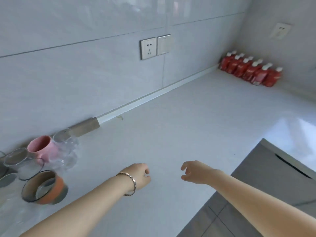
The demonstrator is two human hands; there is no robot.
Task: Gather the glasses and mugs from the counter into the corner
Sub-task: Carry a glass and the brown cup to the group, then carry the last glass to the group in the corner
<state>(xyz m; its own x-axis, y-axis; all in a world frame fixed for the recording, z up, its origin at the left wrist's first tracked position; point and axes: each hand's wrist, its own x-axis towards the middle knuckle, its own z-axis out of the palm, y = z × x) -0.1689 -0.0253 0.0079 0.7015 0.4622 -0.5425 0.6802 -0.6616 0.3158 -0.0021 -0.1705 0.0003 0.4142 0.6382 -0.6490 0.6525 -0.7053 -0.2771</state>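
Observation:
A cluster of drinkware stands at the left of the white counter (pixel 171 134) against the wall. In it are a pink mug (pixel 44 149), a clear glass (pixel 65 147) beside it, another clear glass (pixel 20 162) nearer the left edge, and an orange and grey cup (pixel 45 188) in front. My left hand (pixel 140 176), with a bracelet on the wrist, hovers over the counter to the right of the cluster, fingers curled and holding nothing. My right hand (pixel 195 171) hangs beside it with fingers apart, also holding nothing.
Several red pouches with white caps (pixel 250 71) line the far right corner of the counter. A wall socket and switch (pixel 154 47) sit above the counter. A grey cabinet front (pixel 273 177) with a handle slot lies below the counter edge at the right.

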